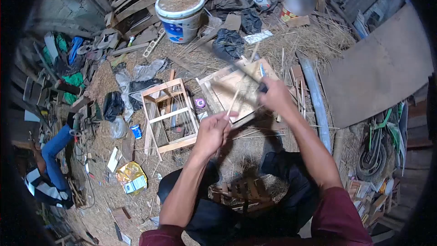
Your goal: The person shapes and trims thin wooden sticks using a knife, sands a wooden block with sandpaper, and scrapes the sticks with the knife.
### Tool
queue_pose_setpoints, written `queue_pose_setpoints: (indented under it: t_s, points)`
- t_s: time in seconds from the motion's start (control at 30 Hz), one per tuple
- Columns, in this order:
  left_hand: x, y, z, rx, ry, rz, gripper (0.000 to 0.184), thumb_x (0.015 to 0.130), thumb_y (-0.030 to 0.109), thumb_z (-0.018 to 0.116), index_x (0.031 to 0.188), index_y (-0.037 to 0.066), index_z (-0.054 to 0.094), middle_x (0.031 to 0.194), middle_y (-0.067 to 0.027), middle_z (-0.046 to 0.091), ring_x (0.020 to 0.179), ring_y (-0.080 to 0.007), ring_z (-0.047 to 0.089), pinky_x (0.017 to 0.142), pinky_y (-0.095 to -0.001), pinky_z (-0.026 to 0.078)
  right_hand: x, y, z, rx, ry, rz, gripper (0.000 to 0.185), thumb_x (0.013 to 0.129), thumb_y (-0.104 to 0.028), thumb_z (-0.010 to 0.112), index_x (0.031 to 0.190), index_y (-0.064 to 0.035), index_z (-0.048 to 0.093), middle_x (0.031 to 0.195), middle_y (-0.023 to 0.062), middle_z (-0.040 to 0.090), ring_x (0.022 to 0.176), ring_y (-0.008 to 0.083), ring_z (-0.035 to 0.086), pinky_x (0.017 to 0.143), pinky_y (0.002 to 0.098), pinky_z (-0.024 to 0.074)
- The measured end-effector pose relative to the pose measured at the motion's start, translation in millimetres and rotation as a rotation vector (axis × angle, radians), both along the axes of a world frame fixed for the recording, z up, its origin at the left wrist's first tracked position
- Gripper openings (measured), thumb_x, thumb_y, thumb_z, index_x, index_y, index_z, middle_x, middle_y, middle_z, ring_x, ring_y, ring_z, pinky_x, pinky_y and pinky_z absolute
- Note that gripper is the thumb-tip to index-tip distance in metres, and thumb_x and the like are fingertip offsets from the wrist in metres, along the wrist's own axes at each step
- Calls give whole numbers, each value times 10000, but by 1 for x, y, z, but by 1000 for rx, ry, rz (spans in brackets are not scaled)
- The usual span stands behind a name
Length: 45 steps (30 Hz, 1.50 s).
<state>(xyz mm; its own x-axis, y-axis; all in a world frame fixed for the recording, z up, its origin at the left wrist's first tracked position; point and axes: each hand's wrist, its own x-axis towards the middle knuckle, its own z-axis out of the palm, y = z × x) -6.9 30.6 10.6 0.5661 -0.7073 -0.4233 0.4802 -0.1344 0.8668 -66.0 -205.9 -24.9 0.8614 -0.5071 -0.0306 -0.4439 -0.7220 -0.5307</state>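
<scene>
Maroon sleeves [340, 214]: both at the lower edge, the arms reaching forward over dark trousers [211, 221].

Left hand [211, 132]: thumb and fingers pinching a thin pale stick [234, 101]; the knuckles sit over the near edge of a framed wooden panel [248, 108].

Right hand [276, 95]: fingers curled tightly round the handle of a dark tool [262, 87]; its long end runs up and leftward in a blur; whether it touches the stick I cannot tell.

Pale stick: slanting up from the left hand's fingertips, between the two hands and above the panel.

Wooden panel: lying askew on the floor [98, 187] ahead of the person; a slim blue item [262, 69] shows near its far side.

Open wooden frame [169, 115]: to the left of the panel; a purple round item [200, 103] lies between them.

Left litter: a blue cup [136, 131] near the frame; a yellow packet [132, 175] lower down.

Far side: a white bucket [181, 26] filled to the rim; a black bag [228, 44] to its right; loose straw [296, 41] beyond the panel.

Right side: a grey pole [315, 98]; a broad brown sheet [380, 66]; a motorbike wheel [372, 157] below it.

Left edge: another person [55, 150], in blue trousers.
</scene>
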Motion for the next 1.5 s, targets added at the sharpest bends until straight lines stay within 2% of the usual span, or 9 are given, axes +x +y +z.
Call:
queue_pose_setpoints:
  t_s: [0.13,0.43,0.6,0.87,1.07,1.13,1.2,1.4,1.5]
  points:
    - [0,19,0,-46,200,-82,275,1011,142,433,1145,-10,618,597,80,369,437,-13,271,386,-194,193,-23,-55,-8,38,-145,-299,219,782,-192,655,874,6,649,708,125,671,605,248,634,569,374,488]
    - [13,4,-4,-207,269,150,550,960,65,423,1494,95,291,657,59,359,471,-18,280,363,-185,175,-19,59,8,-48,-9,361,145,764,-199,650,796,-67,600,637,110,646,551,221,638,565,396,515]
    - [-1,31,13,-173,371,27,483,977,73,431,1456,68,371,651,70,333,463,-15,248,360,-175,161,-9,7,6,48,-29,28,220,774,-203,674,887,-19,632,762,174,686,678,340,672,634,408,523]
    - [18,18,-10,-98,284,77,351,991,116,408,1319,2,462,632,52,364,455,-39,289,383,-183,217,-35,-73,-28,122,-142,-418,319,776,-250,696,879,47,640,735,189,668,633,264,644,596,385,481]
    - [21,-40,-73,42,196,193,235,955,79,443,1094,-25,600,807,-54,618,587,-99,505,522,-240,424,-1,-26,-60,520,-229,-320,225,844,-220,715,781,-34,605,557,-25,514,443,80,453,399,267,332]
    - [25,-52,-105,73,122,185,207,937,102,509,1048,-4,648,789,-22,618,591,-84,497,521,-233,420,12,-5,-58,672,-172,-336,276,849,-248,720,743,-40,571,547,-15,509,411,94,433,386,281,328]
    - [32,-60,-120,142,113,154,184,914,121,571,1009,13,685,768,2,617,590,-71,489,517,-229,413,21,-6,-76,637,-29,-300,341,820,-322,714,850,9,634,686,90,634,619,207,595,614,364,477]
    - [47,-75,-185,300,41,-21,195,887,120,621,1004,-3,718,762,-7,668,628,-110,565,577,-264,455,39,-10,-98,402,-38,-281,430,796,-392,735,838,27,648,727,205,648,670,319,631,636,390,487]
    - [53,-78,-164,526,-379,-247,145,853,124,641,899,17,727,711,-105,681,630,-116,609,612,-284,491,37,-19,-134,375,-143,-155,434,798,-406,747,852,11,639,743,209,647,691,318,641,635,385,489]
